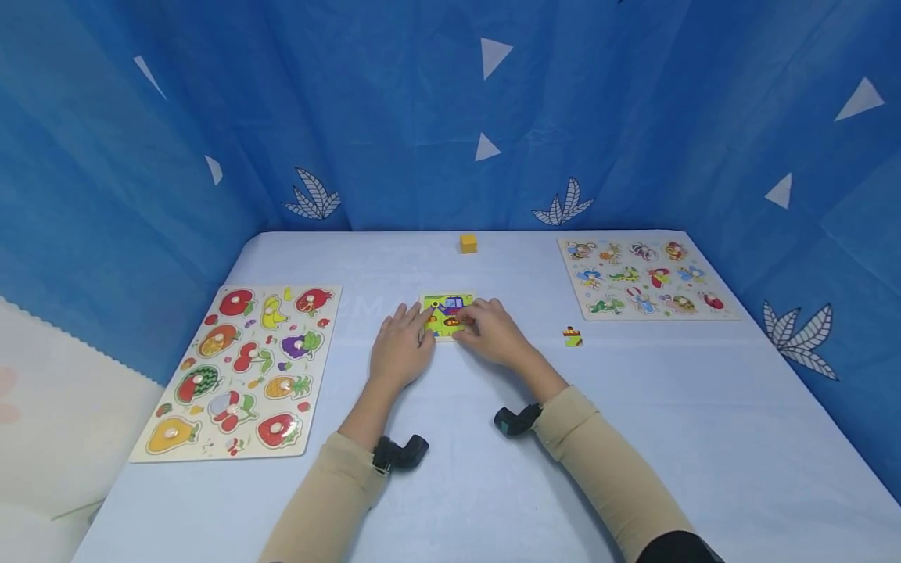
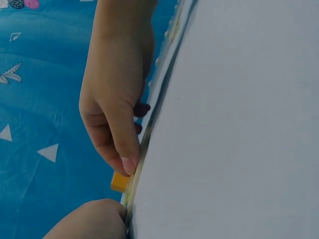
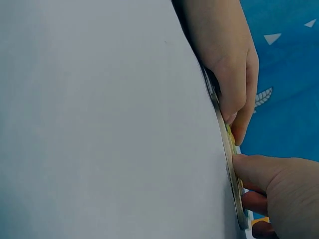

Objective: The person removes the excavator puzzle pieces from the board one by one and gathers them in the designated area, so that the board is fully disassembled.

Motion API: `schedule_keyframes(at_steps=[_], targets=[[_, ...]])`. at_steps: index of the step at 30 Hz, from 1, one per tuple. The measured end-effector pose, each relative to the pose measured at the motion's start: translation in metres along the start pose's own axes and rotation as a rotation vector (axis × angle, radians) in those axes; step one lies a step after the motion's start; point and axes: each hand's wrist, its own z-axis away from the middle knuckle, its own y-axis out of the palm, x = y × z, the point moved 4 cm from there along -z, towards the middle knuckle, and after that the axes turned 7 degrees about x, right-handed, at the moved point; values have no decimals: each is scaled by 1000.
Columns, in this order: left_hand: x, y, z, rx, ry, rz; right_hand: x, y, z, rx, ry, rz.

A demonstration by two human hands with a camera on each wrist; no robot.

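Observation:
A small jigsaw puzzle (image 1: 452, 300) with a picture of a digger on a bright green ground lies flat on the table in front of me. My left hand (image 1: 403, 352) rests at its left side, the index finger and thumb touching the frame with fingers loosely extended. At the puzzle's right side, my right hand (image 1: 493, 332) pinches a puzzle piece between thumb and bent fingers; they hide most of that piece. Both hands (image 2: 117, 84) (image 3: 224, 55) meet the board's edge in the wrist views. A loose jigsaw piece (image 1: 572, 337), green with red and yellow, lies to the right of my right hand.
A fruit peg puzzle board (image 1: 320, 383) lies at the left, an insect peg board (image 1: 612, 309) at the back right. A yellow cube (image 1: 468, 244) stands behind the jigsaw. Blue patterned cloth (image 1: 408, 117) rises behind the white table (image 1: 464, 485).

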Motion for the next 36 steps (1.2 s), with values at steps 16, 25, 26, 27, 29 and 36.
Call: schedule_keyframes(at_steps=[16,25,26,27,29,36], targets=[[-1,-2,1,0,8,27,-4,-1,1,6,54,-345],[-1,-3,1,-3,-8,33,-15,-25,17,29,91,-361],[-1,-3,1,-3,-9,36,-18,-27,19,30,98,-357],[-1,-3,1,-3,-9,38,-20,-30,22,33,104,-350],[-1,-3,1,-1,-9,41,-27,-36,28,38,120,-334],[-1,-2,2,7,-6,42,-57,-53,47,41,169,-306]])
